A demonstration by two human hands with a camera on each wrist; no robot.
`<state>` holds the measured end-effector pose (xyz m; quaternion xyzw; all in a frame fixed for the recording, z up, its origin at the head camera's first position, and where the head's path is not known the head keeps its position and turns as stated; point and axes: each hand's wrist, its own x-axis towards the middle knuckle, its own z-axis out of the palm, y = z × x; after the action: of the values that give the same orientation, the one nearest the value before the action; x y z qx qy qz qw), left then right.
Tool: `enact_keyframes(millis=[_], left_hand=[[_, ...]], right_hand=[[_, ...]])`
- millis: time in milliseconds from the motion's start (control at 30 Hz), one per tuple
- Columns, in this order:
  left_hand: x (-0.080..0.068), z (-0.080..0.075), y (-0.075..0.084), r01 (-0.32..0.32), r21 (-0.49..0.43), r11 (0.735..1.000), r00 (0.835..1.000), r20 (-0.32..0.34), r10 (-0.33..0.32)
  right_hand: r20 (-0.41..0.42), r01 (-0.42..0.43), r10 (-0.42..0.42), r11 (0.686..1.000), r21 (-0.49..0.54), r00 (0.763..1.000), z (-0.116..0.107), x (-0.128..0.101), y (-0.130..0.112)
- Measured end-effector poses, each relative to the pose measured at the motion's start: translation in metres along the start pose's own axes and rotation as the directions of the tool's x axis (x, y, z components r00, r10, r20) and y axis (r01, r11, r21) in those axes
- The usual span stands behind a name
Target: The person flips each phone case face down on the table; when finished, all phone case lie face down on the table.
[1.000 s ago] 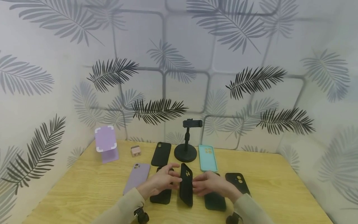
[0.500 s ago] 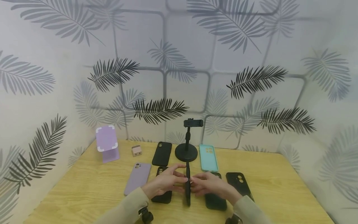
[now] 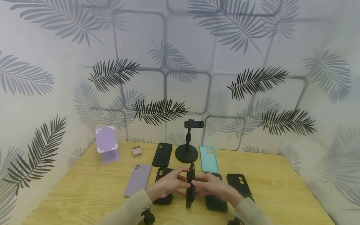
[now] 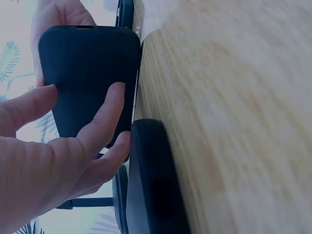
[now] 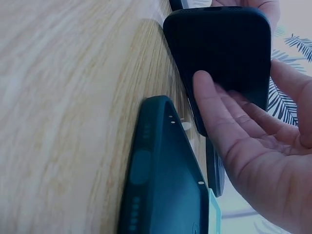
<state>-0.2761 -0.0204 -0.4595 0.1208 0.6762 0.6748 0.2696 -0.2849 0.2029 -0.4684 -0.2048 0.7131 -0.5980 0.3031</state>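
A black phone case (image 3: pixel 190 190) stands on its long edge between my hands, close over the table, nearly edge-on in the head view. My left hand (image 3: pixel 168 184) holds it from the left; in the left wrist view its fingers (image 4: pixel 105 114) lie against the flat dark face. From the other side my right hand (image 3: pixel 213 187) grips it, with fingers (image 5: pixel 207 92) against the dark face in the right wrist view. One black case (image 3: pixel 164 200) lies partly under my left hand, and a dark green one (image 3: pixel 216 203) under my right.
Around the hands lie a lilac case (image 3: pixel 138 181), a black case (image 3: pixel 162 155), a turquoise case (image 3: pixel 209 159) and another black case (image 3: pixel 241 186). Behind stand a black phone stand (image 3: pixel 187 153), a pink charger plug (image 3: pixel 137 152) and a lilac stand (image 3: pixel 107 140) on the wooden table (image 3: pixel 278 193).
The black case, first tilted with its camera holes showing, turned edge-on and now leans slightly the other way. It and my left hand have shifted a little to the right.
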Motion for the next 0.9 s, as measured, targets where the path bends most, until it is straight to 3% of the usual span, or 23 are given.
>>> enact_keyframes(millis=[233, 667, 900], left_hand=[[0.000, 0.000, 0.002, 0.017, 0.065, 0.998, 1.000, -0.027, -0.015], [-0.004, -0.005, 0.003, 0.015, 0.111, 0.994, 0.999, -0.042, -0.010], [-0.005, -0.007, 0.002, 0.024, 0.116, 0.993, 0.999, -0.044, -0.019]], right_hand=[[-0.097, 0.030, -0.035, 0.998, -0.056, 0.995, -0.006, -0.002, 0.000], [-0.206, -0.044, 0.017, 0.991, -0.123, 0.978, -0.011, -0.009, 0.005], [-0.262, -0.053, -0.015, 0.967, -0.251, 0.965, -0.010, -0.010, 0.008]])
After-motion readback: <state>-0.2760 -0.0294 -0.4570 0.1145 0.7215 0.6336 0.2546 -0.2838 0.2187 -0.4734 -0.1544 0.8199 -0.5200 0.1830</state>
